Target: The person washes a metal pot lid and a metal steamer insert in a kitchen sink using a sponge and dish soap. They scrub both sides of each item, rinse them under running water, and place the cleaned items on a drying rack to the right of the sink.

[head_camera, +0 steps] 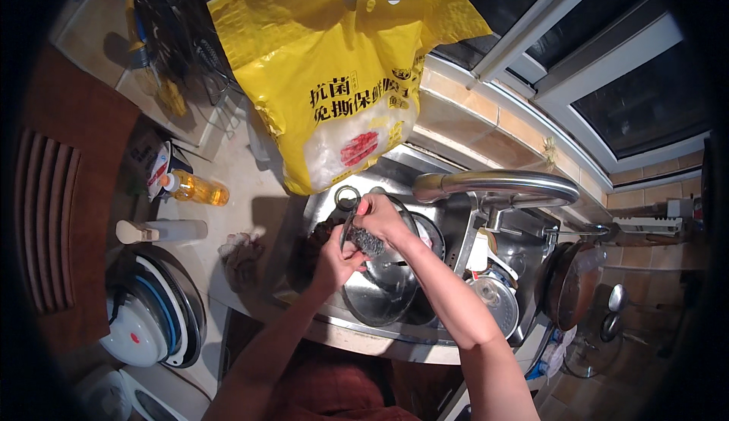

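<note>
Both hands are over the left basin of a stainless steel sink (342,310). My right hand (383,215) grips a grey steel wool scrubber (367,242), its fingertips against a slim dark piece (345,233) that looks like a utensil or pan handle. On the other side of that piece, my left hand (337,262) pinches it near the scrubber. A dark ring (346,198) shows just above the fingers; whether it joins the handle I cannot tell. Beneath the hands, a clear glass lid (379,304) lies tilted over dark cookware in the basin.
A curved steel faucet (501,186) reaches over the sink. A large yellow plastic bag (342,79) hangs behind it. On the left counter are an amber bottle (199,188), a white dispenser (162,231), a crumpled cloth (242,256) and stacked lids (145,318). The right basin holds dishes (492,301).
</note>
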`<state>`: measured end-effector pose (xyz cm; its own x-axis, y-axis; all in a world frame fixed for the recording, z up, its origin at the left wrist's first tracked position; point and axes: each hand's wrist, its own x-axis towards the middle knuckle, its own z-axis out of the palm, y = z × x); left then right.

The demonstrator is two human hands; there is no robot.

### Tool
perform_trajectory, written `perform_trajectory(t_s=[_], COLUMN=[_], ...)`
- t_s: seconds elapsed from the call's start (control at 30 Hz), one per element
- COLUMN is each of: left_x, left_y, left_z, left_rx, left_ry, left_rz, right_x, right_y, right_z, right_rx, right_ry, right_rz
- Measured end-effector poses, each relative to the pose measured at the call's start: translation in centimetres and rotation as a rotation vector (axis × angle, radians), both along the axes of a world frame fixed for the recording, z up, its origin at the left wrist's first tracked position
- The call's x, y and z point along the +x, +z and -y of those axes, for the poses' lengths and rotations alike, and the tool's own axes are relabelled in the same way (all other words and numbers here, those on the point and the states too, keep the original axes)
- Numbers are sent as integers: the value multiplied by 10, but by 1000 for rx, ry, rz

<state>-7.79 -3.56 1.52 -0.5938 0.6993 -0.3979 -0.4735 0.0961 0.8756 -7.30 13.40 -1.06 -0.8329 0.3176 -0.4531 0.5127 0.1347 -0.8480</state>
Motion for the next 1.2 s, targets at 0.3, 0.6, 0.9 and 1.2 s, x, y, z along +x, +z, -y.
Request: perform_trajectory(t_s=[0.3, 0.6, 0.9, 1.2], left_x=[-3, -3, -6, -4], left_y=[-9, -9, -6, 1], left_z=[2, -2, -4, -8], left_rx=[-13, -93, -116, -136], left_ry=[10, 12, 43, 82], left_rz=[-33, 140, 136, 110], right_x=[0, 77, 56, 93], right_y=[34, -83, 17, -51], right_z=[21, -69, 16, -29], right_rx=[318, 460, 589, 375], right_ry=[45, -169, -19, -138], right_rz=[72, 167, 26, 92])
